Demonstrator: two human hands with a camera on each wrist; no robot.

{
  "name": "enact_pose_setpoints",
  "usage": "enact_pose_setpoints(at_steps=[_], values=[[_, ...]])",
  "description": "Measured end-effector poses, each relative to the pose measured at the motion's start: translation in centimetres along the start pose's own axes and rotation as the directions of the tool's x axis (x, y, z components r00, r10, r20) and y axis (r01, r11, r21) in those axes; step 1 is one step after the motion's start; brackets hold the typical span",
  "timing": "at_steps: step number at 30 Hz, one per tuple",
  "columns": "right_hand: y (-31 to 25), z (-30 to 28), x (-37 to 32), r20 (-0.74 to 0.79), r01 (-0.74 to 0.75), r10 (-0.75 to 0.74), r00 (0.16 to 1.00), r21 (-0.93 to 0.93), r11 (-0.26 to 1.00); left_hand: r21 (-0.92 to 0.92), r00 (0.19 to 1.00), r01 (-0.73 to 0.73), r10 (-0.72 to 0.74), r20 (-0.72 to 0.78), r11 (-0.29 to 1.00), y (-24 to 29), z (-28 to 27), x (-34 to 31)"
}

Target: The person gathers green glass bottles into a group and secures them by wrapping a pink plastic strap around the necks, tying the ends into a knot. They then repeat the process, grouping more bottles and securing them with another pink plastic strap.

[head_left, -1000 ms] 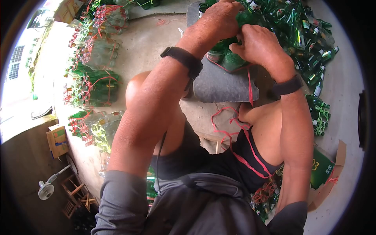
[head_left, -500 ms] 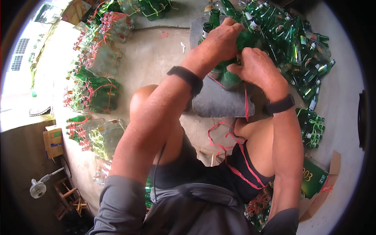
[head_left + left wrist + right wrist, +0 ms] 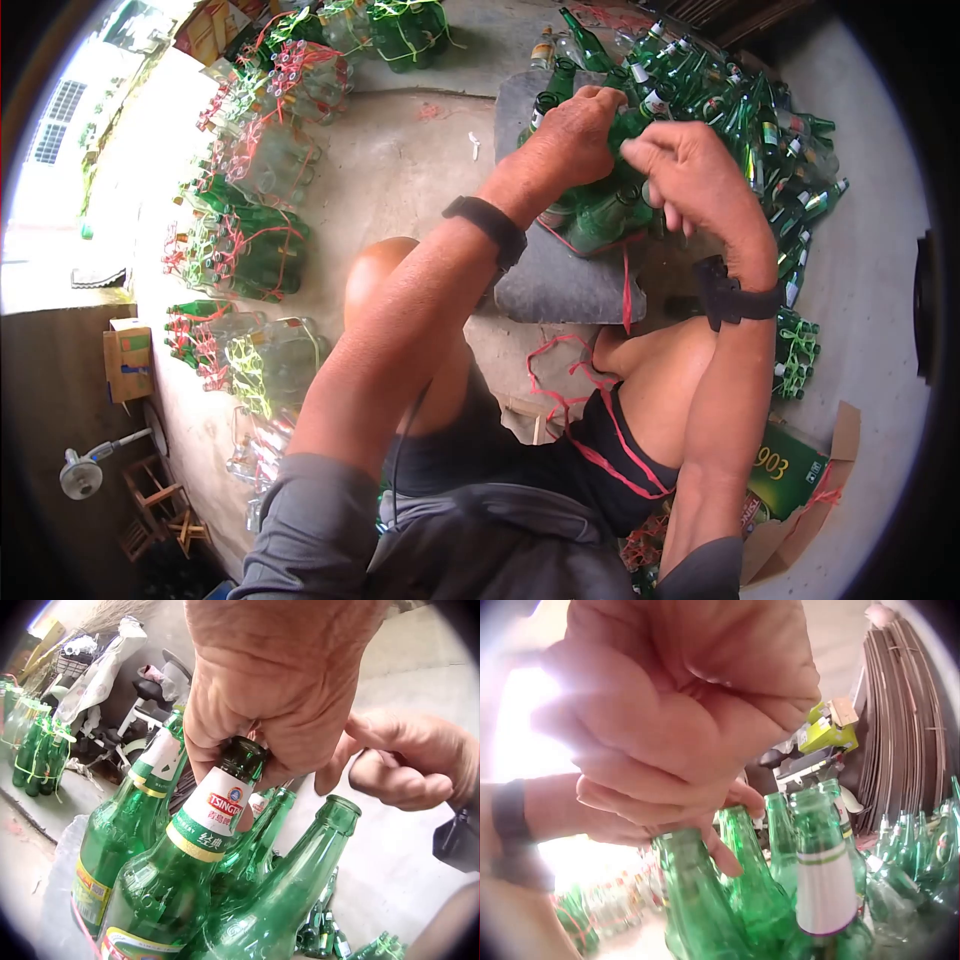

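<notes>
Now the right hand (image 3: 695,175) is raised off the green bottles (image 3: 600,222) banded on the grey slab (image 3: 570,292), fingers curled, contents unclear; steadying is apparently entrusted to the left hand (image 3: 578,132), curled amid them, grip hidden.

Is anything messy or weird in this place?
Yes, a bit. The loose bottles beside the gray slab lie jumbled every which way, while the bundles on the left are neatly tied. Also, red string trails untidily over the dark shorts. I see no spill.
</notes>
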State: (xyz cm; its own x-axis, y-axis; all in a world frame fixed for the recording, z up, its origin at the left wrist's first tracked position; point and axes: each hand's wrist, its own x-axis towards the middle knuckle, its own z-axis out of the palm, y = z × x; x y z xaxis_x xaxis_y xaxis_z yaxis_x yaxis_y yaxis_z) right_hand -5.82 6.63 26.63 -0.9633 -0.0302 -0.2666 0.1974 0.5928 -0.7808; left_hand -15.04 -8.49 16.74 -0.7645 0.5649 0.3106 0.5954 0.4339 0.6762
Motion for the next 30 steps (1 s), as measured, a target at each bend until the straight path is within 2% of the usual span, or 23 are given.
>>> enact_pose_setpoints(at_steps=[1,2,4,5,6,7,8,11,12,14,15,16,18,20,22,24,25,27,30], values=[[0.1,0.0,0.5,-0.093,0.029,-0.031,0.995,-0.027,0.999,-0.004,1.0,-0.02,0.02,-0.011,1.0,0.0,-0.1,-0.2],[0.0,0.1,1.0,-0.091,0.029,-0.031,0.995,-0.029,0.999,-0.006,1.0,-0.019,0.018,-0.013,1.0,0.0,-0.2,-0.1],[-0.1,0.2,2.4,-0.22,0.183,-0.204,0.954,-0.111,0.977,-0.012,0.999,-0.017,0.017,-0.039,1.0,-0.3,-0.2,0.0],[1.2,0.3,4.0,-0.274,0.307,-0.383,0.882,-0.282,0.909,-0.017,0.999,-0.015,0.014,-0.04,1.0,-0.3,-0.2,0.0],[1.2,0.3,4.8,-0.271,0.305,-0.382,0.884,-0.284,0.909,-0.003,0.999,0.048,-0.048,0.01,0.999,0.0,-0.6,0.1],[1.1,0.3,5.3,-0.271,0.336,-0.456,0.848,-0.39,0.857,0.014,0.992,0.11,-0.11,0.058,0.994,0.2,-1.1,0.2],[1.1,0.3,5.9,-0.261,0.36,-0.528,0.808,-0.49,0.794,0.011,0.992,0.111,-0.112,0.057,0.994,0.6,-1.4,0.2],[2.5,0.8,8.6,-0.242,0.4,-0.592,0.769,-0.54,0.741,0.06,0.982,0.142,-0.148,0.116,0.988,1.1,-2.3,0.1],[2.3,0.9,8.6,-0.239,0.401,-0.591,0.77,-0.54,0.74,0.069,0.984,0.124,-0.132,0.117,0.99,1.4,-2.6,-0.1],[1.8,1.1,8.8,-0.103,0.344,-0.455,0.885,-0.513,0.786,0.081,0.986,0.112,-0.121,0.118,0.99,1.8,-3.4,-0.4],[1.9,1.3,8.9,-0.064,0.333,-0.431,0.9,-0.538,0.775,0.075,0.982,0.108,-0.118,0.144,0.991,2.3,-4.2,-0.4],[2.4,1.4,9.3,-0.062,0.335,-0.431,0.9,-0.534,0.776,0.068,0.979,0.104,-0.115,0.171,0.992,2.6,-4.7,-0.5],[3.5,1.8,9.7,-0.079,0.43,-0.554,0.829,-0.543,0.721,0.045,0.981,0.119,-0.124,0.147,0.992,2.8,-5.6,-0.8],[3.9,1.9,9.5,-0.076,0.427,-0.565,0.822,-0.575,0.698,0.019,0.985,0.127,-0.129,0.116,0.992,3.0,-6.3,-0.9],[4.0,2.1,9.6,-0.071,0.425,-0.578,0.813,-0.606,0.672,0.178,0.989,0.114,-0.129,0.073,0.977,3.0,-6.8,-1.1],[4.2,2.5,9.8,-0.102,0.318,-0.483,0.87,-0.631,0.707,0.227,0.996,0.078,-0.087,0.029,0.971,2.6,-6.6,-1.3],[4.1,2.6,9.9,-0.102,0.319,-0.482,0.87,-0.63,0.708,0.277,0.999,0.042,-0.04,-0.013,0.96,2.4,-6.5,-1.3],[3.8,2.9,10.0,-0.071,0.258,-0.391,0.918,-0.643,0.721,0.292,0.998,0.047,-0.057,0.027,0.955,2.5,-6.5,-1.6],[3.6,3.0,10.2,-0.079,0.235,-0.379,0.922,-0.664,0.71,0.312,0.996,0.038,-0.062,0.067,0.949,2.6,-6.5,-2.5]])
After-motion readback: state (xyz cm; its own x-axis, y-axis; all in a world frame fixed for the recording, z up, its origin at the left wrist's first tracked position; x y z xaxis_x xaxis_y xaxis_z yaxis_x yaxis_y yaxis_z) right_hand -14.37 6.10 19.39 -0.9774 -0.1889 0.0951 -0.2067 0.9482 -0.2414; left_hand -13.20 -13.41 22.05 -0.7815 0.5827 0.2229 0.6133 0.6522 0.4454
